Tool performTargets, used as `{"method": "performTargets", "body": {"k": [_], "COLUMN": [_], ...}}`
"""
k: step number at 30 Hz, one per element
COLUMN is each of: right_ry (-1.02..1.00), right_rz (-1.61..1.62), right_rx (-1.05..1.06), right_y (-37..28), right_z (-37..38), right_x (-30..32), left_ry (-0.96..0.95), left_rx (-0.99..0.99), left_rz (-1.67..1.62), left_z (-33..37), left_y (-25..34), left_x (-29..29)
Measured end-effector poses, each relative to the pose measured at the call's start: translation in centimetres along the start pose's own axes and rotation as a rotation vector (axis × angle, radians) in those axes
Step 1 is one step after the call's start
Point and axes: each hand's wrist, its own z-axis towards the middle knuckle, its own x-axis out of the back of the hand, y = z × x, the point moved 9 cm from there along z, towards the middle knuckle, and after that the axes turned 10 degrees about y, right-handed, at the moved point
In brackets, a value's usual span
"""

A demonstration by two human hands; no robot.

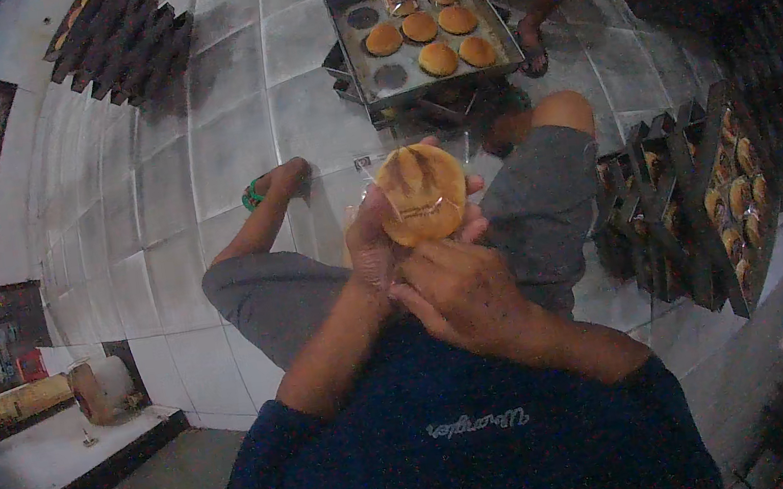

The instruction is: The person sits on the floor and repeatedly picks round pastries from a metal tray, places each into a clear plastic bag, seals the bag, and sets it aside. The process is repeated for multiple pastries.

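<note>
Above the person's lap, the left hand (370,247) and right hand (457,290) both grip a round golden bun in clear plastic wrap (421,193). Ahead on the tiled floor (230,147) sits a dark metal baking tray (491,24) with more buns (429,37).

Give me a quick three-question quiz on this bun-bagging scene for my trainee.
1. True or false: both hands hold the round bun in its clear bag.
2. How many buns lie on the metal tray ahead?
3. Which side is the rack stacked with buns: A left, B right?

Key: 1 true: the left hand and right hand both grip it. 2 five. 3 B.
</note>
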Motion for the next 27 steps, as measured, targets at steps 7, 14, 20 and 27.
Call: {"method": "performTargets", "body": {"k": [7, 14, 20, 27], "right_ry": [-0.399, 0.166, 0.025, -0.315], "right_rz": [0.492, 0.209, 0.015, 0.731], "right_rx": [0.251, 0.035, 0.037, 0.039], "right_y": [-1.4, 1.6, 1.9, 0.1], "right_z": [-0.1, 0.8, 0.0, -0.8], "right_x": [1.6, 9.3, 4.9, 6.4], "left_ry": [0.366, 0.243, 0.357, 0.488], "left_rx": [0.082, 0.15, 0.05, 0.062], "left_rz": [-0.282, -0.195, -0.002, -0.243], "left_z": [1.8, 2.5, 4.2, 4.0], "left_y": [-1.2, -2.3, -2.6, -2.4], "left_x": [4.7, -2.6, -0.8, 1.3]}}
